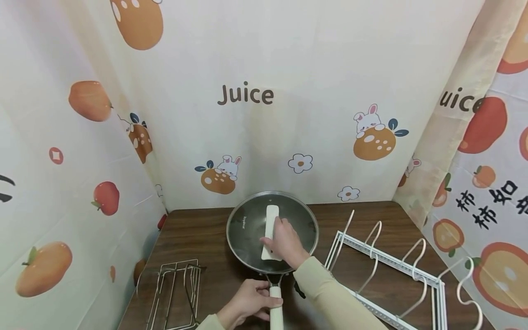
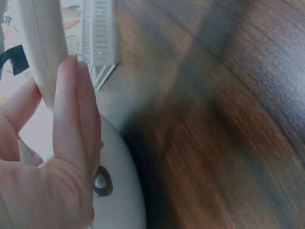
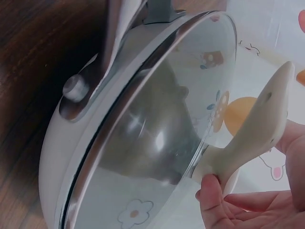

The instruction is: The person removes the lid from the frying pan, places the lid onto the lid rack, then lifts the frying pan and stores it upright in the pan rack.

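Observation:
A frying pan with a cream outer wall stands on the table under a round glass lid with a metal rim. My left hand pinches the pan's cream handle between thumb and fingers, close to where it joins the pan. On top of the lid is a long cream grip. My right hand holds this grip from its right side, thumb on one side and fingers on the other. In the right wrist view, the lid's rim lies along the pan's edge.
To the left, a metal wire rack stands on the dark wooden table. A white rack frame with several curved wire hooks lies to the right. Printed fabric closes off the back and both sides.

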`<state>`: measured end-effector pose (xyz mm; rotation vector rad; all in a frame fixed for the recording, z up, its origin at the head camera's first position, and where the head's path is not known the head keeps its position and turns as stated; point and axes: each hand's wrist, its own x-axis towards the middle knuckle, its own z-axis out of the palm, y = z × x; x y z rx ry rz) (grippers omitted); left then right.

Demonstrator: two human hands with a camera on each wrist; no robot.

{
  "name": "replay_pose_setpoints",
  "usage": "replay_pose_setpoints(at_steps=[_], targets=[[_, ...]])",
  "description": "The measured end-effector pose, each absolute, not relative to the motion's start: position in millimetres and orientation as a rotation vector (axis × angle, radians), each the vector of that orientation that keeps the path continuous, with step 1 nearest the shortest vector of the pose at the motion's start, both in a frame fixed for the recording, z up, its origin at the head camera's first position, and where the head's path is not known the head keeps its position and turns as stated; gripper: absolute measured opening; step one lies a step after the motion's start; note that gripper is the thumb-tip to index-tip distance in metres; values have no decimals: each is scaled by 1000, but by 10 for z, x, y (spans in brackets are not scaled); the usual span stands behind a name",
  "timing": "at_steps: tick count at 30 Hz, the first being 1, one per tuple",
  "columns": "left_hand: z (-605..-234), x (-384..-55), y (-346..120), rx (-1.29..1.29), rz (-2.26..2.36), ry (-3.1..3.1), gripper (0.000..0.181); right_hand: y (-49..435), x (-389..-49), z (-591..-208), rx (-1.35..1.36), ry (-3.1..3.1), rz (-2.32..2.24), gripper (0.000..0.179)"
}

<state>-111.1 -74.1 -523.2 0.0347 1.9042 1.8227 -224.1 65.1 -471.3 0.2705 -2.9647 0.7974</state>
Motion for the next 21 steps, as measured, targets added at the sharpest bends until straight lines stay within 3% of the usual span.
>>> replay_pose_setpoints(at_steps=[4, 13, 21], targets=[[-5255, -1123, -696, 21, 1853, 1886, 63, 645, -2285, -4698, 243, -2989, 799, 83], [-5295, -1168, -612, 5, 1867, 1884, 54, 604, -2366, -4672, 143, -3016, 818, 77], [-5308, -1185, -611, 6, 1873, 1904, 63, 545, -2408, -4692, 71, -2975, 841, 76]])
